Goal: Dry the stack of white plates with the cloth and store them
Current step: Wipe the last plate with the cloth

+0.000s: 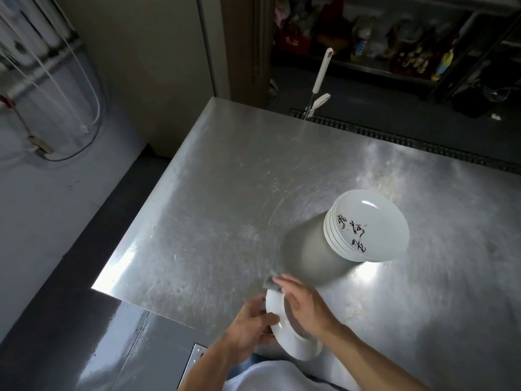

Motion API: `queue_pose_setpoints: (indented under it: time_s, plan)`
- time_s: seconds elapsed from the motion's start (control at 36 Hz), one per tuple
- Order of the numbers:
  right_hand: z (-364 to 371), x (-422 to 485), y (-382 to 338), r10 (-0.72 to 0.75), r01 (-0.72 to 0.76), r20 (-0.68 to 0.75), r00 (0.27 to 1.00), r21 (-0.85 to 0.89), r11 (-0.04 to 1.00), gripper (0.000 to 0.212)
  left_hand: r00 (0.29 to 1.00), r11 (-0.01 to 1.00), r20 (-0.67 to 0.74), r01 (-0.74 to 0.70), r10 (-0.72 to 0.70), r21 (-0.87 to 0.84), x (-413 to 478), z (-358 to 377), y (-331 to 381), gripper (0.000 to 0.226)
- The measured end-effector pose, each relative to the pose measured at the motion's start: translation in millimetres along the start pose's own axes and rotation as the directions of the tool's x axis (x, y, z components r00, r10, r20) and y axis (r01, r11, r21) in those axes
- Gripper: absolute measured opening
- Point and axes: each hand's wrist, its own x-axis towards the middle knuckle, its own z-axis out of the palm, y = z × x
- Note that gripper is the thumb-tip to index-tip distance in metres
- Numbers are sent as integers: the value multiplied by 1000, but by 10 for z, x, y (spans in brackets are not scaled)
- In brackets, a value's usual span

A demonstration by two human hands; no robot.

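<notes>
Head camera, looking down: the stack of plates (369,227) sits on the steel table (225,179), its top plate facing up with black writing across it. Nearer the person than the stack and to its left, a single white plate (300,351) is held clear of the table, over its near edge, tipped up almost on its rim. That tilt seems chosen so one hand can brace it while the other rubs its face. It is probably lifted away from the stack so each plate gets wiped by itself. The left hand (251,325) grips the plate on the side turned away from the stack, its thumb curled over the rim onto the white face and its fingers tucked behind. The right hand (307,306), on the side towards the stack, lies with its fingers nearly straight and close together. It presses a grey cloth (271,284) flat against the plate, and a corner of the cloth pokes out past the fingertips. Motion blur hides whether the thumb hooks the cloth. Drying looks under way, storing not yet begun.
</notes>
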Motion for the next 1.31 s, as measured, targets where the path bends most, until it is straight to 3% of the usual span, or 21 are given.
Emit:
queue_pose_setpoints:
  time_s: [0.11, 0.19, 0.28, 0.39, 0.56, 0.61, 0.72, 0.81, 0.86, 0.92, 1.06, 1.22, 1.25, 1.31]
  plan:
    - [-100, 119, 168, 295, -291, -158, 942, 50, 956, 38, 999, 999, -46, -16, 14, -51, 25, 58, -27, 46]
    - [-119, 58, 219, 385, -376, -226, 895, 81, 923, 33, 990, 980, -133, -60, 34, -189, 98, 9, -39, 48]
    - [-19, -67, 66, 310, -289, -227, 923, 124, 949, 32, 996, 970, -93, -28, 6, -242, 141, -107, 20, 57]
    - [138, -98, -254, 64, -41, -170, 983, 132, 990, 35, 999, 968, -41, -25, 15, -248, 143, -181, 65, 40]
    - [147, 110, -350, -149, 149, 20, 989, 6, 989, 53, 998, 987, 22, -60, 64, -150, 100, -159, -8, 37]
    - [91, 191, -256, -132, 134, 31, 991, -52, 990, 56, 999, 990, 22, -22, 26, -142, 71, -161, 4, 36]
    - [-51, 266, -34, 116, -117, -16, 993, -80, 990, 56, 999, 985, 38, 17, -11, -172, 58, -205, -17, 34]
    - [21, 161, -91, -41, 44, 38, 998, -68, 997, 55, 998, 988, 62, 8, 2, -157, 84, -223, -31, 26]
    - [111, 80, -170, -193, 201, 122, 974, -58, 978, 55, 998, 993, 57, 0, 7, -120, 80, -208, -24, 32]
    - [158, 57, -185, -239, 252, 155, 958, -65, 966, 59, 998, 995, 59, -4, 10, -101, 64, -198, -30, 41]
    - [65, 209, -155, 63, -64, -107, 992, -5, 998, 49, 997, 992, 72, -6, 15, -124, 64, -214, -26, 23]
    - [159, 70, -251, -151, 154, 105, 983, -26, 988, 55, 999, 995, 52, -9, 14, -96, 67, -238, -25, 29]
    - [142, 90, -204, -121, 124, 89, 989, -21, 992, 57, 999, 995, 48, -15, 20, -102, 60, -232, -47, 30]
    - [75, 172, -132, 76, -75, -28, 997, 15, 997, 57, 998, 989, 30, -46, 50, -138, 57, -219, -99, 30]
